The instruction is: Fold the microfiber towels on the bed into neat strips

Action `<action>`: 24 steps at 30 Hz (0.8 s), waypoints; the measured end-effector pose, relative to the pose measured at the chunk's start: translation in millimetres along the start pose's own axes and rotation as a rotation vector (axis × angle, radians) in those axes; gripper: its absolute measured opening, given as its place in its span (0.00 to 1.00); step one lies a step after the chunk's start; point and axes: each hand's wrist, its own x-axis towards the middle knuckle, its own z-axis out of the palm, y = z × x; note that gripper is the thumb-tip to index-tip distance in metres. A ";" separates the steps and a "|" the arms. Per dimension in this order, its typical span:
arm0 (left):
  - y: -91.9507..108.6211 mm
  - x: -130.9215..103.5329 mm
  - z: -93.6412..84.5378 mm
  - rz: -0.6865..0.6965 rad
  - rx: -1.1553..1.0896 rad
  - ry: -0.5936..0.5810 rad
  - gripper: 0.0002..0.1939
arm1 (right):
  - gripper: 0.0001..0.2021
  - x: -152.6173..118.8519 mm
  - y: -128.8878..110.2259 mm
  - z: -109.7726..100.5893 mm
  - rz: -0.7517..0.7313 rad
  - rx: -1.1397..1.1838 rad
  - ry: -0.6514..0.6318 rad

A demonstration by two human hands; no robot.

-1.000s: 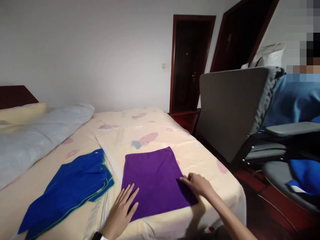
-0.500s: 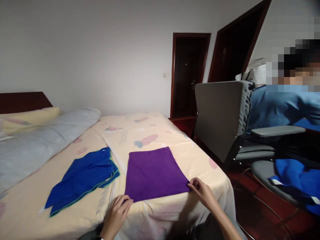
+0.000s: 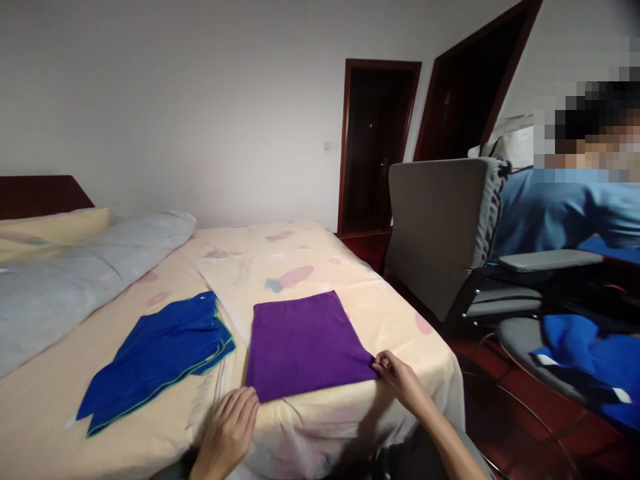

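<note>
A purple cloth [image 3: 305,347] lies spread as a rough square near the front edge of the bed. My left hand [image 3: 233,423] is at its near left corner, fingers close together on the cloth's edge; whether they grip it is hard to see. At the near right corner my right hand [image 3: 393,375] pinches the cloth, which puckers slightly there. To the left of the purple cloth, a blue cloth [image 3: 160,353] with green edging lies in layers on the bed sheet.
The bed [image 3: 300,250] has a patterned sheet, with a grey rolled quilt [image 3: 95,273] and a yellow pillow [image 3: 60,227] on the left. On the right are a grey chair [image 3: 435,233], a seated person in blue [image 3: 555,213] and a stool [image 3: 520,340] with blue cloth [image 3: 575,340].
The view has shifted slightly. My left hand's fingers now lie flatter over the near left corner. My right hand still pinches the right corner, where the cloth's edge bends inward a little more.
</note>
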 end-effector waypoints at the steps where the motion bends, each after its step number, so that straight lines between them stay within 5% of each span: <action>1: 1.4 -0.5 0.1 0.019 0.006 -0.019 0.13 | 0.13 -0.5 2.7 0.4 -0.009 -0.008 -0.017; 7: 0.3 -6.2 6.8 0.013 -0.015 -0.128 0.15 | 0.14 -7.8 1.5 -6.3 -0.115 -0.121 -0.050; 13: -0.3 -5.7 2.2 -0.005 -0.040 -0.048 0.15 | 0.11 -13.2 -6.1 -16.3 -0.352 -0.222 -0.114; 18: -7.0 4.6 -3.2 -0.006 -0.008 0.085 0.15 | 0.15 -7.6 -8.6 -20.3 -0.327 -0.130 -0.009; 24: -10.7 -4.0 -4.3 0.038 -0.015 -0.129 0.19 | 0.14 -11.5 -10.4 -19.6 -0.247 -0.186 -0.081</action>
